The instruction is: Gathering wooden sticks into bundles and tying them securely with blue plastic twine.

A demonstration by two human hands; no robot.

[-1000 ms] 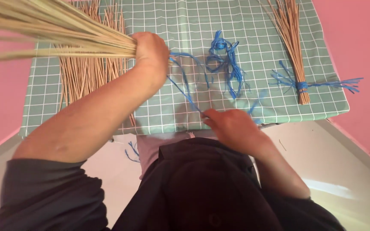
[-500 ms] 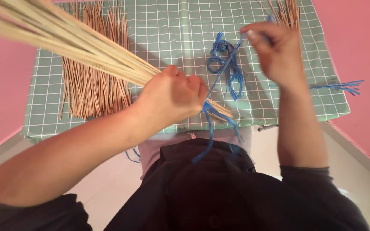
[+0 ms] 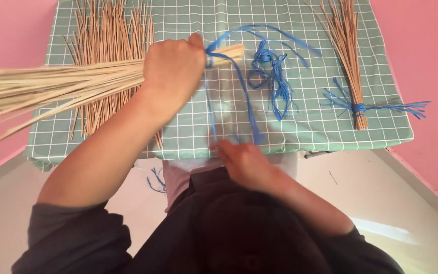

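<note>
The left hand (image 3: 172, 71) sits in the upper middle of the frame, fingers curled into a tight fist, knuckles up, its bare forearm running down to the lower left into a pushed-up dark sleeve. The right hand (image 3: 244, 161) lies low at centre frame, fingers pinched together and pointing upward-left, its forearm angling toward the lower right.

A pale green cloth (image 3: 330, 127) with a white grid is covering the table. On it, tan sticks (image 3: 107, 30) are lying, blue string (image 3: 272, 76) is tangling, and blue twine is binding 1 brown bundle (image 3: 348, 50). Pink walls (image 3: 422, 45) are surrounding the cloth.
</note>
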